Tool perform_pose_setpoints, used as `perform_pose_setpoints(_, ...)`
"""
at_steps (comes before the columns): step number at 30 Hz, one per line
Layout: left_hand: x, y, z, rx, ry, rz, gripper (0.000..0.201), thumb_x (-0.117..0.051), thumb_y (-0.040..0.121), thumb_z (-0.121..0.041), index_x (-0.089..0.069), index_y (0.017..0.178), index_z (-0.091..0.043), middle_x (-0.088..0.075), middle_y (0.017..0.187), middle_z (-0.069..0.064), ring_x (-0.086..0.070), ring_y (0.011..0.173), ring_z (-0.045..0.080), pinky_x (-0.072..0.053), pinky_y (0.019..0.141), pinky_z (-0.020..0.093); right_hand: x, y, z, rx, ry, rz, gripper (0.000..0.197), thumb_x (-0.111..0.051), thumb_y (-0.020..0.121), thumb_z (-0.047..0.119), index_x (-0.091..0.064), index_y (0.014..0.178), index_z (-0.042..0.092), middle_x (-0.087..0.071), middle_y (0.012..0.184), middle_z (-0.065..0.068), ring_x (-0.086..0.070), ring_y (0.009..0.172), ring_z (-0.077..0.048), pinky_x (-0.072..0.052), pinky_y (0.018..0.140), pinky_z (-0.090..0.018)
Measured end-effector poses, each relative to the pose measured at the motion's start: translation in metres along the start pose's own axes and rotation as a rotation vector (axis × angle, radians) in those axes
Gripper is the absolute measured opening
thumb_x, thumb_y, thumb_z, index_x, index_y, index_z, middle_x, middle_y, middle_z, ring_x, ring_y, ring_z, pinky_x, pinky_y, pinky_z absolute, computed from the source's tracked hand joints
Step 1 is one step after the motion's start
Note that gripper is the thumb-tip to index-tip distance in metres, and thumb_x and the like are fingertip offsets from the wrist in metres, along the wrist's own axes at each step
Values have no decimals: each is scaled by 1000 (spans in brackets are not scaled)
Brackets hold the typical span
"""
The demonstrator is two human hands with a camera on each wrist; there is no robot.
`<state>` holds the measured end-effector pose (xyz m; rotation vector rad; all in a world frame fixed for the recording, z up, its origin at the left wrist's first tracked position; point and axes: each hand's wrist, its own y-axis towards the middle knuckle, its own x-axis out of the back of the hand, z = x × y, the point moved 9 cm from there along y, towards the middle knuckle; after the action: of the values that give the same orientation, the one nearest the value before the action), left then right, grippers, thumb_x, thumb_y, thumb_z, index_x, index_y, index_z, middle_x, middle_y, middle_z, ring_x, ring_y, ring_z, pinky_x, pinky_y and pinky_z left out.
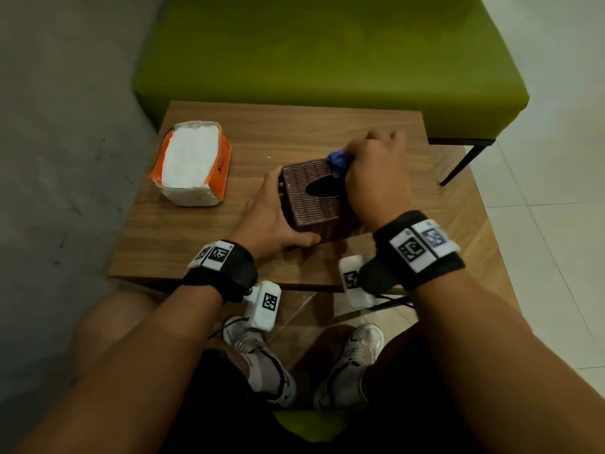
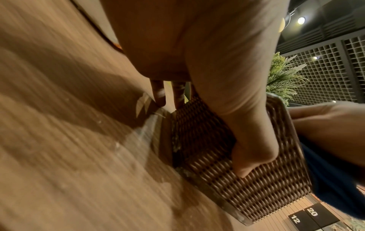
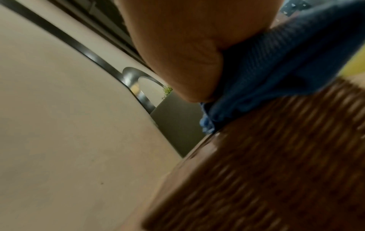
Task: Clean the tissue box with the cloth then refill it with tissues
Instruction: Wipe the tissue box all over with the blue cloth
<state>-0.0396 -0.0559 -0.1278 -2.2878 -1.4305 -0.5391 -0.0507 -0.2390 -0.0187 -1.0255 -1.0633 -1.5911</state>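
Right hand (image 1: 376,178) hides most of cloth (image 1: 339,160) on box (image 1: 314,204).

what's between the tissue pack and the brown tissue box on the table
Bare wood of the table, then the left hand gripping the tissue box on the side facing the tissue pack. The head view shows this.

This looks like a public seating area, perhaps a café or food court lounge. Beyond the right hand (image 1: 376,178) stands a lime-green upholstered bench on thin black metal legs (image 1: 327,60), pushed against the small wood-grain laminate desk (image 1: 278,132). White glossy floor tiles (image 1: 540,224) lie to that hand's right. The left wrist view shows, past the left hand (image 2: 217,78), a dark metal grid screen (image 2: 326,70), a green potted plant (image 2: 284,78) and black numbered plaques reading 12 and 20 (image 2: 312,215).
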Motion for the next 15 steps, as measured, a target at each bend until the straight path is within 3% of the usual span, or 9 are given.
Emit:
perform_pose_setpoints(2,-2,3,0,12,-13,0,130,-98,46,-59,-26,152,-37,-58,145,-7,-58,135,17,-50,114,52,-8,-7,49,113,-5,69,22,-56,97,16,-75,107,12,-64,114,-15,-49,115,-36,-37,86,-41)
perform_pose_setpoints(5,-1,2,0,4,-6,-21,122,-96,45,-59,-31,145,-34,-62,139,-6,-63,130,18,-53,110,52,-21,-18,87,284,8,139,18,-60,95,15,-74,106,12,-62,115,-12,-48,115,-35,-30,79,-37)
perform_pose_setpoints(8,0,-1,1,-26,-7,-23,133,-98,47,-57,-27,156,-33,-55,149,-9,-53,140,14,-47,118,45,-11,1,24,136,-2,93,21,-68,94,24,-77,111,17,-65,113,-12,-49,115,-36,-34,84,-40)
perform_pose_setpoints(11,1,-2,3,-40,0,-35,135,-97,48,-57,-24,159,-31,-52,152,-8,-51,142,14,-45,120,47,-1,8,-12,-47,-11,30,24,-58,96,15,-77,111,14,-65,114,-15,-50,115,-36,-31,87,-38)
perform_pose_setpoints(15,-2,3,6,-4,-33,-29,135,-101,45,-54,-23,155,-41,-55,149,-11,-55,139,14,-48,116,46,-21,-15,73,211,52,89,20,-59,95,13,-76,105,13,-65,113,-13,-52,110,-36,-44,91,-44)
